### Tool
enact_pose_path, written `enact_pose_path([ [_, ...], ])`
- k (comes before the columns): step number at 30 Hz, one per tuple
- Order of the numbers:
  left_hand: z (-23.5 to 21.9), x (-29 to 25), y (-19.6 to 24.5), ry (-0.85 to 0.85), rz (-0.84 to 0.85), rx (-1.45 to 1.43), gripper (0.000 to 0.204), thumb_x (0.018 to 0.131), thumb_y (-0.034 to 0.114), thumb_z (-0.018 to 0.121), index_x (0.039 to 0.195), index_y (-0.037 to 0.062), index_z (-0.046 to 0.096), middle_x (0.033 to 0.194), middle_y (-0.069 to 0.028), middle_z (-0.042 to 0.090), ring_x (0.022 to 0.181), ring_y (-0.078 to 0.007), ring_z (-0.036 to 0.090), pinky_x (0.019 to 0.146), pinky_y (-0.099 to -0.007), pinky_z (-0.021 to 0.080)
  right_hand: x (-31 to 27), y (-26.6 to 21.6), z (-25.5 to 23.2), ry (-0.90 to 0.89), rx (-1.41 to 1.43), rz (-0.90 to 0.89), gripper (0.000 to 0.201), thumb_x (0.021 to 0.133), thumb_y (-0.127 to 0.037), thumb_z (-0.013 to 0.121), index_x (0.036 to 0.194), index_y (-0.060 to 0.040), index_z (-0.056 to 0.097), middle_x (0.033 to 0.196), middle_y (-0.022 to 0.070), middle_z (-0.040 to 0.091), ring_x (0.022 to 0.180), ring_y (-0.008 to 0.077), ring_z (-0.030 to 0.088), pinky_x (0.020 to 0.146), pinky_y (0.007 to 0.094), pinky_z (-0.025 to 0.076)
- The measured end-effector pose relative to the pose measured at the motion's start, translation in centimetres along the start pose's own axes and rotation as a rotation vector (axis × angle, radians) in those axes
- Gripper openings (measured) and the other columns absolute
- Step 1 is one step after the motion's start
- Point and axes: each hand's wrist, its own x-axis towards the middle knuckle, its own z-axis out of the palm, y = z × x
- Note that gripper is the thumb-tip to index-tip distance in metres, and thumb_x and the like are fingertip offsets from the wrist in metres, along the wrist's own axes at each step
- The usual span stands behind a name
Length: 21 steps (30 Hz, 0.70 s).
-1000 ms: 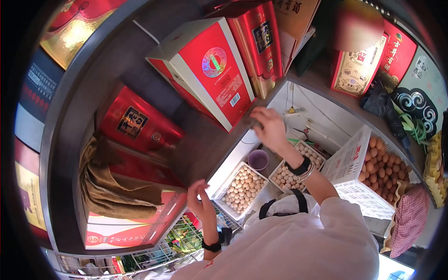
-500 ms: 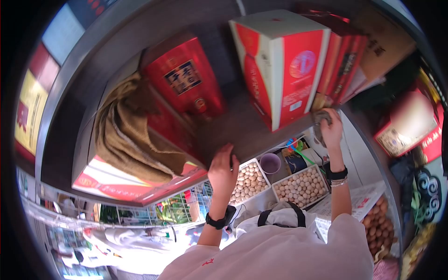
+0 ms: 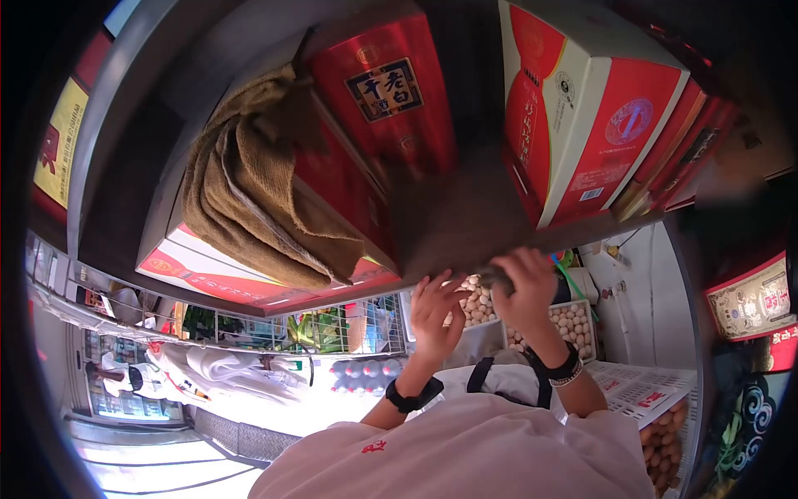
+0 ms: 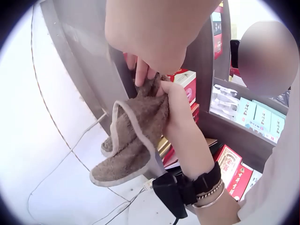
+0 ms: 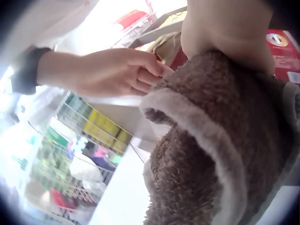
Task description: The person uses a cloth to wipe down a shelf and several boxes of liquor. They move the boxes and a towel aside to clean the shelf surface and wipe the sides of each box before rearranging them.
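A fuzzy brown cloth with a pale edge (image 4: 136, 140) hangs from my right hand (image 3: 529, 291), which grips its upper part at the shelf's front edge. Close to the right hand is my left hand (image 3: 436, 320), its fingers extended and slightly bent. In the left wrist view, the left fingers (image 4: 140, 74) are at the top of the cloth; whether they press it or only lie against it is unclear. The right wrist view has the cloth (image 5: 187, 173) filling much of the frame, with the left hand (image 5: 112, 72) beside it.
The dark shelf (image 3: 457, 212) holds red liquor boxes (image 3: 386, 91), a red-and-white box (image 3: 582, 125) and a brown draped cloth (image 3: 249, 191) at left. Below are egg baskets (image 3: 569, 328) and a wire rack (image 3: 249, 328). A person (image 4: 267, 58) stands beyond the shelf.
The head view has turned, so the shelf things sit further right. My right hand, holding the cloth, has come leftward along the shelf edge, close to my left hand.
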Motion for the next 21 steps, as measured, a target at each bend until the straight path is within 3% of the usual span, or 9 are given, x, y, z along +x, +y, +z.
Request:
enact_pose_path([
  [3, -1.0, -0.8, 0.3, 0.078, -0.132, -0.12, 0.025, 0.069, -0.007, 0.053, 0.085, 0.0071, 0.065, 0.089, -0.005, 0.068, 0.095, -0.023, 0.062, 0.094, -0.04, 0.039, 1.5, -1.7, 1.0, -0.13, 0.175, 0.002, 0.026, 0.058, -0.009, 0.061, 0.084, -0.0099, 0.061, 0.082, 0.006, 0.056, 0.076, 0.0283, 0.055, 0.065, 0.0395, 0.045],
  [6, -2.5, -0.1, -0.2, 0.218, -0.112, -0.04, 0.027, 0.068, -0.011, 0.049, 0.086, 0.0043, 0.063, 0.088, -0.0064, 0.068, 0.083, -0.0233, 0.061, 0.086, -0.0368, 0.041, 5.7, -2.8, 2.0, -0.033, 0.293, 0.029, 0.03, 0.061, -0.007, 0.062, 0.09, -0.0098, 0.062, 0.09, 0.0062, 0.059, 0.082, 0.0292, 0.056, 0.071, 0.0386, 0.046],
  [8, -2.5, 0.1, -0.2, 0.297, -0.131, -0.04, 0.029, 0.069, -0.01, 0.049, 0.092, 0.0028, 0.061, 0.092, -0.0088, 0.066, 0.086, -0.025, 0.059, 0.087, -0.0378, 0.039, 8.4, -3.9, 3.7, 0.104, 0.243, -0.052, 0.036, 0.065, -0.006, 0.061, 0.101, -0.0085, 0.061, 0.101, 0.0086, 0.058, 0.092, 0.0296, 0.056, 0.077, 0.0384, 0.045],
  [12, -1.8, 1.0, -0.8, 0.491, -0.067, 0.182, 0.038, 0.073, -0.007, 0.049, 0.11, -0.0014, 0.051, 0.106, -0.015, 0.058, 0.101, -0.0306, 0.049, 0.092, -0.0419, 0.033, 7.7, -4.0, 12.0, -0.199, -0.046, -0.052, 0.051, 0.069, -0.015, 0.062, 0.118, -0.0014, 0.053, 0.117, 0.0139, 0.052, 0.111, 0.0302, 0.048, 0.089, 0.045, 0.038],
  [13, -2.5, 0.9, -1.5, 0.418, -0.001, 0.234, 0.045, 0.077, -0.004, 0.05, 0.122, -0.0019, 0.042, 0.12, -0.0165, 0.049, 0.111, -0.0288, 0.041, 0.097, -0.0421, 0.028, 7.4, -4.3, 13.0, -0.193, -0.19, -0.096, 0.051, 0.069, -0.016, 0.061, 0.117, -0.0016, 0.053, 0.117, 0.0145, 0.052, 0.112, 0.0303, 0.048, 0.089, 0.0452, 0.038],
  [14, -3.0, 1.0, -2.2, 0.403, -0.001, 0.23, 0.045, 0.077, -0.004, 0.05, 0.122, -0.0019, 0.042, 0.12, -0.0165, 0.049, 0.111, -0.0288, 0.041, 0.097, -0.0421, 0.028, 6.9, -4.2, 13.6, -0.192, -0.337, -0.135, 0.05, 0.07, -0.018, 0.06, 0.117, -0.0019, 0.054, 0.117, 0.0152, 0.052, 0.112, 0.0304, 0.047, 0.089, 0.0455, 0.038],
  [17, -3.4, 0.7, -3.9, 0.549, -0.143, 0.318, 0.044, 0.079, -0.003, 0.05, 0.122, -0.0025, 0.043, 0.118, -0.015, 0.045, 0.11, -0.0299, 0.04, 0.097, -0.0424, 0.029, 7.1, -3.6, 13.3, -0.233, -0.195, -0.121, 0.044, 0.069, -0.018, 0.06, 0.11, -0.0026, 0.057, 0.115, 0.0156, 0.052, 0.112, 0.0311, 0.048, 0.089, 0.0439, 0.038],
  [20, -3.2, 0.8, -4.3, 0.523, -0.085, 0.499, 0.038, 0.079, -0.003, 0.052, 0.116, -0.0033, 0.049, 0.118, -0.0193, 0.04, 0.109, -0.033, 0.04, 0.093, -0.0424, 0.031, 8.4, -3.5, 12.4, -0.372, -0.103, -0.089, 0.035, 0.068, -0.019, 0.062, 0.099, -0.004, 0.061, 0.107, 0.0137, 0.054, 0.106, 0.0299, 0.049, 0.087, 0.0427, 0.039],
  [21, -2.9, 0.8, -4.3, 0.521, -0.08, 0.501, 0.038, 0.079, -0.003, 0.052, 0.116, -0.0033, 0.049, 0.118, -0.0193, 0.04, 0.109, -0.033, 0.04, 0.093, -0.0424, 0.031, 8.3, -3.4, 12.4, -0.29, -0.105, -0.131, 0.03, 0.066, -0.019, 0.063, 0.093, -0.0054, 0.061, 0.1, 0.0113, 0.055, 0.099, 0.0279, 0.05, 0.084, 0.0415, 0.04],
])
